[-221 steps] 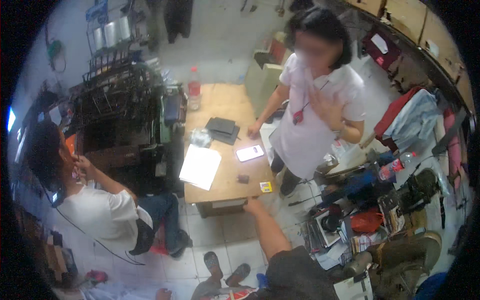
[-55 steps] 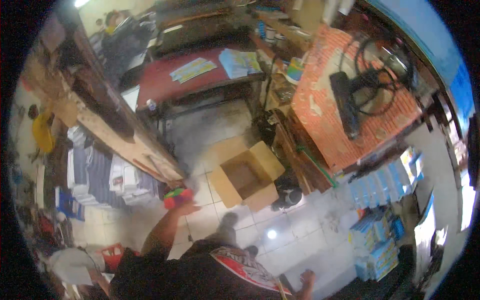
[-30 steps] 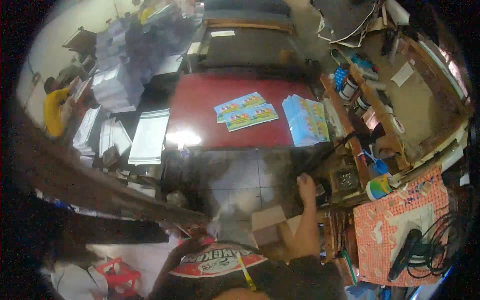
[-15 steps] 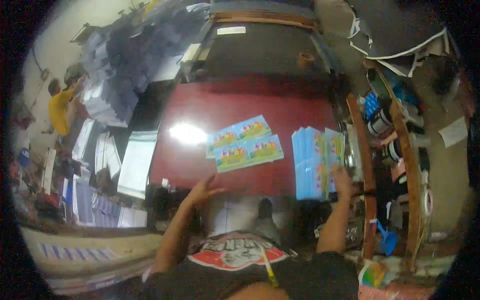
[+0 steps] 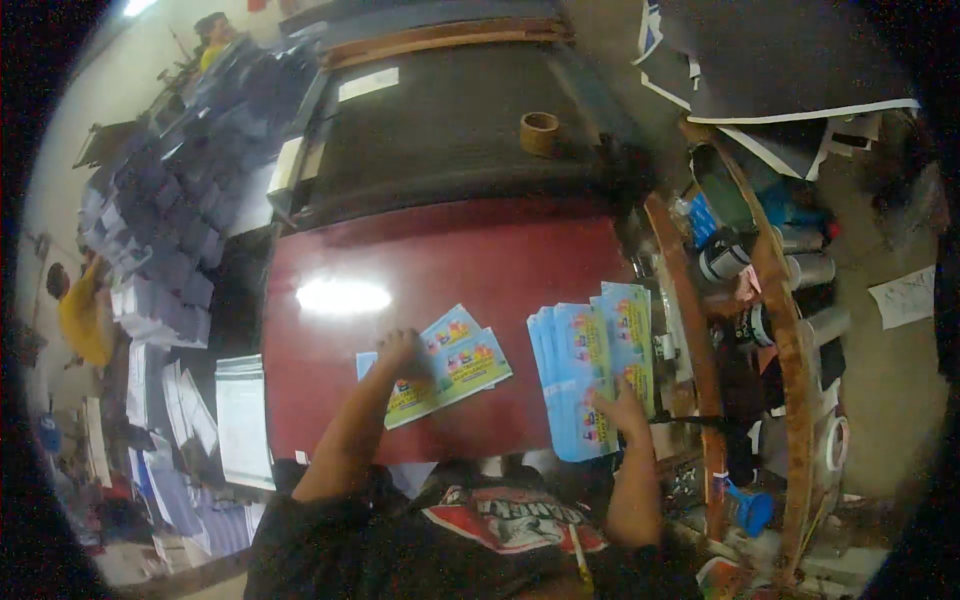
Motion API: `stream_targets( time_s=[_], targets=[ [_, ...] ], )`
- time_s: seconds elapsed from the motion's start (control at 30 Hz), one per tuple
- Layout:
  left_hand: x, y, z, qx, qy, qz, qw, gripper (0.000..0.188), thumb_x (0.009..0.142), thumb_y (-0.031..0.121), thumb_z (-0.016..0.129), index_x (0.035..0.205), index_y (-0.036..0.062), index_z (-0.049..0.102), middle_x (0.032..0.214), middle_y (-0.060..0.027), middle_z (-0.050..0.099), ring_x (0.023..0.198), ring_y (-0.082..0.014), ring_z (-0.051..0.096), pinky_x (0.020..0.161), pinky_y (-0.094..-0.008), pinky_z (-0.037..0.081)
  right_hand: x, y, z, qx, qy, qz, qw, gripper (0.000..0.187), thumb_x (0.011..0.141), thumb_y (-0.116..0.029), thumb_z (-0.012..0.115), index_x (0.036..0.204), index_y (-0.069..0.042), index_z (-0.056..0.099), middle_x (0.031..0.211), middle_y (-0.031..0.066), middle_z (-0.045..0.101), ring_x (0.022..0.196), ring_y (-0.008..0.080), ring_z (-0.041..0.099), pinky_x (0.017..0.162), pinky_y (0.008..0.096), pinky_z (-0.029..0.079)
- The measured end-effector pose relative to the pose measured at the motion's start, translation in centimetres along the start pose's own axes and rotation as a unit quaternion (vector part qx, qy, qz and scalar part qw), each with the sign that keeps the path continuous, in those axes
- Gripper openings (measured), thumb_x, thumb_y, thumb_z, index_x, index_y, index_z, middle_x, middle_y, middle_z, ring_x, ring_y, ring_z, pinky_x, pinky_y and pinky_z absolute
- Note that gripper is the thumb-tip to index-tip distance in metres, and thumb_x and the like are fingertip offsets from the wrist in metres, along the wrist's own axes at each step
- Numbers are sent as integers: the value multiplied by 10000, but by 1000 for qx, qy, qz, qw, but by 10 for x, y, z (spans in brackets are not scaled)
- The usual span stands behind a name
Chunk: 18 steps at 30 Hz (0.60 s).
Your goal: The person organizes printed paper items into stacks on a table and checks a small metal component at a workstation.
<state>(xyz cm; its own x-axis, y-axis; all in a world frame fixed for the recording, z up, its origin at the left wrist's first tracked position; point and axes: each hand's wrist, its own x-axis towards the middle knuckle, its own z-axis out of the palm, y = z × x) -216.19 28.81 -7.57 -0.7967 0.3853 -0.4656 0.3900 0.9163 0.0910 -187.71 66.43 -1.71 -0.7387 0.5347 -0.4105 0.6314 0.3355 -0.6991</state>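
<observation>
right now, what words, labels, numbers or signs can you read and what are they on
Wording is left unquoted here.
Blue printed sheets, left: coloured lettering.
Blue printed stack, right: similar lettering.
Black shirt: lettering on a red-and-white print, partly creased.
White paper, far right: marks too blurred to read.

The left hand point(image 5: 402, 350) is blurred and hides part of the printed sheets point(image 5: 472, 362); its grip cannot be told. The right hand point(image 5: 626, 412) covers a bit of the fanned stack point(image 5: 572, 370). Far left, piled papers point(image 5: 165, 225) hide most of 1 person in yellow point(image 5: 211, 45). Near right, the view's edge cuts off a colourful item point(image 5: 725, 578).
</observation>
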Motion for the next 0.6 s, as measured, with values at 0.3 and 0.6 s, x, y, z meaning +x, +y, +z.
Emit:
stream_targets(
  time_s=[0.3, 0.6],
  targets=[
    [-49, 22, -13, -93, -162, 13, 982, 830, 589, 447, 751, 1244, 59, 419, 1122, -170, 596, 990, -342, 597, 818, -433, 488, 17, 18, 5, 72, -58, 27, 995, 703, 640, -328, 817, 1194, -31, 502, 1064, 128, 627, 990, 233, 596, 902, 370, 451],
    [-75, -73, 20, -532, -89, 125, 833, 313, 771, 162, 650, 1063, 60, 600, 897, -93, 653, 730, -215, 628, 658, -367, 529, 10, -7, 21, 208, -173, 46, 962, 534, 705, -223, 775, 1136, 1, 553, 1005, 64, 626, 946, 180, 592, 856, 327, 468]
  ],
)
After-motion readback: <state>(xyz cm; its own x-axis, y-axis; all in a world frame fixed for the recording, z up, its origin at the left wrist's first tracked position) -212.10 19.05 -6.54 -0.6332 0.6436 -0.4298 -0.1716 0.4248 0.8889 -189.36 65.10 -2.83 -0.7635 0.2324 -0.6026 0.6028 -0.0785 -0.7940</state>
